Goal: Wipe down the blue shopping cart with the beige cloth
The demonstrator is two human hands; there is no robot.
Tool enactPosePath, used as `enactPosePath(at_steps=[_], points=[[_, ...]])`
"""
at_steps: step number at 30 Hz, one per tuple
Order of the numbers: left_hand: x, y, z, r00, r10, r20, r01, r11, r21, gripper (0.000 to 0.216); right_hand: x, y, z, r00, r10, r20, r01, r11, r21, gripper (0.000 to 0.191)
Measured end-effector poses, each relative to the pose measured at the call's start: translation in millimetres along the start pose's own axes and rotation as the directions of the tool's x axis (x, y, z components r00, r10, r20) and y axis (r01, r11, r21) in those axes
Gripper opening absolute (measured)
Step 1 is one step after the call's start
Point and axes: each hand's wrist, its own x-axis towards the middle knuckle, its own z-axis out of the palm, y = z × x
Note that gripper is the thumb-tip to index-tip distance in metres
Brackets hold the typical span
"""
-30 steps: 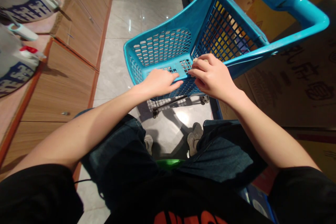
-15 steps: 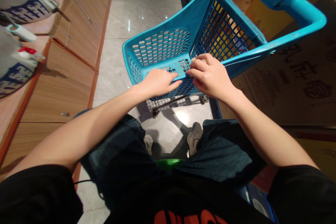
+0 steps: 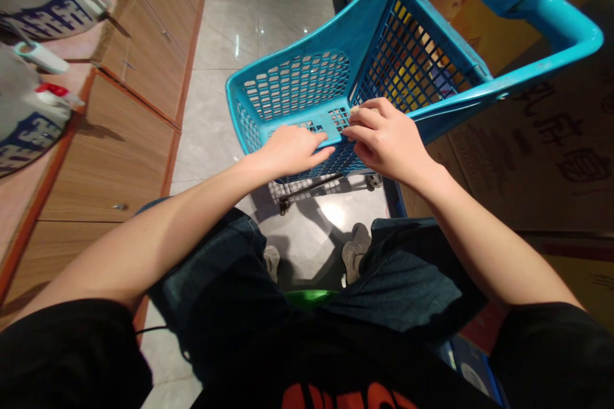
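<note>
A blue plastic shopping cart (image 3: 307,86) with latticed sides stands in front of me. My left hand (image 3: 293,146) lies over its near rim, thumb on my side and the other fingers reaching over, so it grips the edge. Further right along the same rim is my right hand (image 3: 388,140), its fingers bent. Past its knuckles shows a sliver of a small pale beige thing (image 3: 355,110) that it holds; most of that is hidden, and I cannot make out its kind. The basket floor seen between the hands is bare lattice.
Wooden cabinets (image 3: 96,147) line the left, with large white-and-blue jars (image 3: 48,9) with small taps on top. Cardboard boxes (image 3: 542,160) are stacked close on the right. Beneath the cart lies a grey tiled floor (image 3: 225,19). Something green (image 3: 311,297) shows below me, between my legs.
The view has shifted very slightly. Both hands keep their places on the cart's rim, and the cart stays put.
</note>
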Motion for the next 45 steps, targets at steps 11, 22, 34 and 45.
enactPosePath(at_steps=[11, 22, 34, 45], points=[[1, 0, 0, 1.000, 0.012, -0.006, -0.012, 1.000, -0.001, 0.062, -1, -2, 0, 1.000, -0.006, -0.004, 0.006, 1.000, -0.011, 0.041], [0, -1, 0, 1.000, 0.010, -0.007, -0.010, 1.000, -0.001, 0.061, -3, 4, -1, 0.999, 0.033, -0.011, -0.034, 0.998, -0.058, 0.034], [1, -1, 1, 1.000, 0.005, -0.008, -0.005, 1.000, 0.008, 0.061, -2, 6, 1, 1.000, 0.021, -0.006, -0.022, 0.998, -0.059, 0.038], [1, 0, 1, 1.000, 0.001, -0.005, -0.001, 1.000, 0.014, 0.061, -2, 6, 2, 1.000, 0.007, -0.014, -0.008, 0.998, -0.059, 0.037]])
